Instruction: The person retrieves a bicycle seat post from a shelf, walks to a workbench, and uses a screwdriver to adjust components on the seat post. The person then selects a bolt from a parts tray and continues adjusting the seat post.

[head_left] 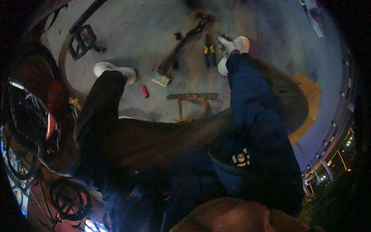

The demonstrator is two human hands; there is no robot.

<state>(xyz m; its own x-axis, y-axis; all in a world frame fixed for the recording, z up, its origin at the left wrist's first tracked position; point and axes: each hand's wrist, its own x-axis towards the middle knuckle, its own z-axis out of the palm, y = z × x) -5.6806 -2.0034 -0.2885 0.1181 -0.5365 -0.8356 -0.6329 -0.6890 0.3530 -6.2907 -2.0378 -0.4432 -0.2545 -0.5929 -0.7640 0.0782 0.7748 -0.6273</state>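
My right hand (228, 45), in a pale, dirt-stained glove, reaches down to the ground beside my right shoe (242, 43). Its fingers are closed around a dark object with a thin metal shaft (226, 28) sticking up; its exact kind is too dim to make out. Just left of that hand lie pliers (209, 51) with yellow and blue handles. Farther left, a long black bar (181, 47) with a bulky joint at its far end rests on the ground. My left hand does not show; only dark blue clothing fills the lower left.
A small printed box (160, 79) and a red cylinder (145, 91) lie between my feet. Nearer stands a small wooden stool (192, 96). A black pedal-like frame (82, 41) is at the far left, spoked wheels (69, 199) at lower left, cardboard (312, 96) at right.
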